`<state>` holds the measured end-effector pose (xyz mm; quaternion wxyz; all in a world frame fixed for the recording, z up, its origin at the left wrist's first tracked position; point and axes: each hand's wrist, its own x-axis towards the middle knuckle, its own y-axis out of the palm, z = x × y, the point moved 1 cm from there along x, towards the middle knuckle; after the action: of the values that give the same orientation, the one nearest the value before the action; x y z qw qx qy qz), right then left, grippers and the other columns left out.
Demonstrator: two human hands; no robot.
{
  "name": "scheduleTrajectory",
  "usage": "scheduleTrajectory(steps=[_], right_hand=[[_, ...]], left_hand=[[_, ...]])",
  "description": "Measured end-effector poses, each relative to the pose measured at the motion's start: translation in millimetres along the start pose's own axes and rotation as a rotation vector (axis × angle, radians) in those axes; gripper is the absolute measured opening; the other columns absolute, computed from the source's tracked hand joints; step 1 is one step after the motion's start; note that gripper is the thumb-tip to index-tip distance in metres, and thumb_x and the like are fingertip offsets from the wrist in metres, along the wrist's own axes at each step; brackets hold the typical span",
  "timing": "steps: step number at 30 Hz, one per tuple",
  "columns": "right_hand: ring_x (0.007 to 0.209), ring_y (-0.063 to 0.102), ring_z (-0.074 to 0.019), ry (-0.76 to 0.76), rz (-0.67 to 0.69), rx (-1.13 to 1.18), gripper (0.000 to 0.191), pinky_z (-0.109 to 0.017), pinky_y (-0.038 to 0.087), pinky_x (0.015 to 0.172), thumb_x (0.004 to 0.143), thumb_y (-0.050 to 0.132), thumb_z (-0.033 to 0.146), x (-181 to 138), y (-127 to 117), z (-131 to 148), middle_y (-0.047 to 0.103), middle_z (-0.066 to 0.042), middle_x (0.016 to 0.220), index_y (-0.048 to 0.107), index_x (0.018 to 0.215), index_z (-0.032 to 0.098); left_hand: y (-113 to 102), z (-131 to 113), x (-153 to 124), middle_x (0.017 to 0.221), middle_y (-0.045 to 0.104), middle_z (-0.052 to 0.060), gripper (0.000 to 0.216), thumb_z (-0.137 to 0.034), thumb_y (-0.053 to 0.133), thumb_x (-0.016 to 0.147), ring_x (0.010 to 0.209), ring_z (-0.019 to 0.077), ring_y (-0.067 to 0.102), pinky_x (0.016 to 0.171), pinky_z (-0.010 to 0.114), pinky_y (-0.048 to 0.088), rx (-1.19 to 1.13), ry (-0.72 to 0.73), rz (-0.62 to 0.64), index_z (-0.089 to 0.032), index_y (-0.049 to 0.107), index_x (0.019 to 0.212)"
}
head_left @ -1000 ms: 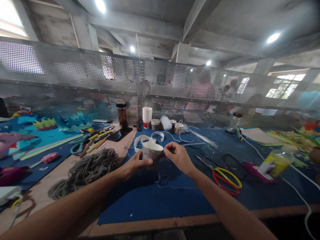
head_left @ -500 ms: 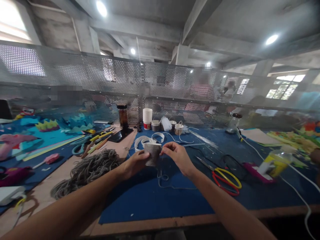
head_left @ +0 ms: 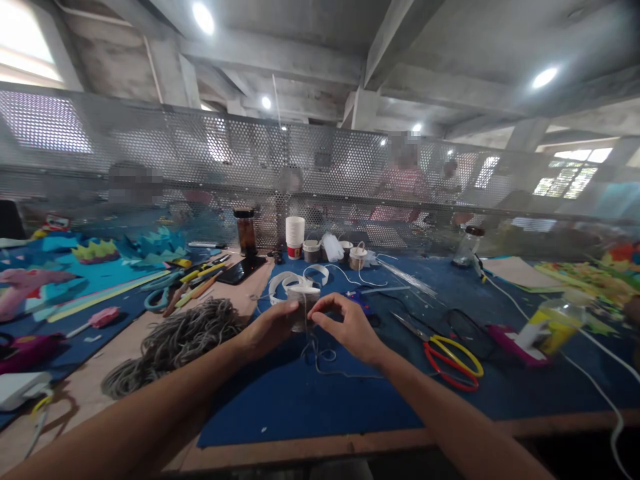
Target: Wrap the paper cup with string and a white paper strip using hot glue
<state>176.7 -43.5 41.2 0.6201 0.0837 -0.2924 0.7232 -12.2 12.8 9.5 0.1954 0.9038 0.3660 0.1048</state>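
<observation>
A small paper cup point(head_left: 303, 292) with a white rim is held above the blue mat, its side covered in grey. My left hand point(head_left: 273, 328) is closed around the cup's left side, thumb near the rim. My right hand point(head_left: 347, 328) has its thumb and forefinger pinched at the cup's right side, on a thin grey cord. Below the cup, the loose cord point(head_left: 327, 357) hangs in small loops and runs right across the mat, under my right wrist. The fingers partly hide the cup's side.
A heap of grey cord point(head_left: 185, 337) lies left. White strip rings point(head_left: 280, 283), stacked paper cups point(head_left: 295, 237) and small covered cups point(head_left: 358, 257) stand behind. Scissors point(head_left: 450, 357) lie right, near a yellow-labelled bottle point(head_left: 555, 323). A phone point(head_left: 243, 269) and a dark-lidded jar point(head_left: 245, 233) are back left.
My right hand has shifted left and slightly down, closer to the cup's front. The cup has turned and sits more between my hands. A blue object now shows behind my right hand.
</observation>
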Motion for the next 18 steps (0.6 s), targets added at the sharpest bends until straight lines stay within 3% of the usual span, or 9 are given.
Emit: scheduleTrajectory(steps=[6,12,15,18], right_hand=[[0.087,0.066,-0.0199,-0.033,-0.016,-0.275,0.019,-0.033,0.046,0.083,0.087,0.072,0.037,-3.6,6.8,-8.2,0.073,-0.001,0.087,0.066,0.096,0.023],[0.086,0.065,-0.0211,-0.124,-0.021,-0.507,0.023,-0.034,0.041,0.084,0.085,0.075,0.037,-5.7,14.1,-15.8,0.073,0.0,0.084,0.064,0.099,0.022],[0.086,0.066,-0.0183,-0.151,-0.026,-0.528,0.017,-0.03,0.043,0.082,0.09,0.069,0.035,0.0,4.6,-15.6,0.072,-0.001,0.089,0.063,0.1,0.022],[0.093,0.065,-0.0177,-0.04,-0.088,-0.702,0.017,-0.028,0.044,0.085,0.099,0.056,0.037,9.8,-21.1,-20.0,0.071,-0.004,0.1,0.063,0.1,0.022]], left_hand=[[-0.5,1.5,0.3,0.111,0.072,0.009,0.031,-0.038,0.057,0.092,0.107,0.0257,0.063,0.094,0.035,0.047,0.036,0.024,-0.076,-0.019,0.069,0.112],[0.3,6.4,1.1,0.104,0.07,0.009,0.028,-0.036,0.053,0.094,0.1,0.0236,0.063,0.091,0.034,0.049,0.039,0.028,-0.071,-0.016,0.07,0.105],[-0.2,6.4,1.1,0.11,0.071,0.012,0.031,-0.034,0.054,0.093,0.104,0.0263,0.063,0.094,0.04,0.05,-0.05,0.021,-0.106,-0.014,0.069,0.111],[-1.9,3.7,-0.1,0.114,0.071,0.013,0.036,-0.033,0.055,0.092,0.107,0.0307,0.065,0.093,0.046,0.053,-0.121,0.022,-0.148,-0.014,0.065,0.121]])
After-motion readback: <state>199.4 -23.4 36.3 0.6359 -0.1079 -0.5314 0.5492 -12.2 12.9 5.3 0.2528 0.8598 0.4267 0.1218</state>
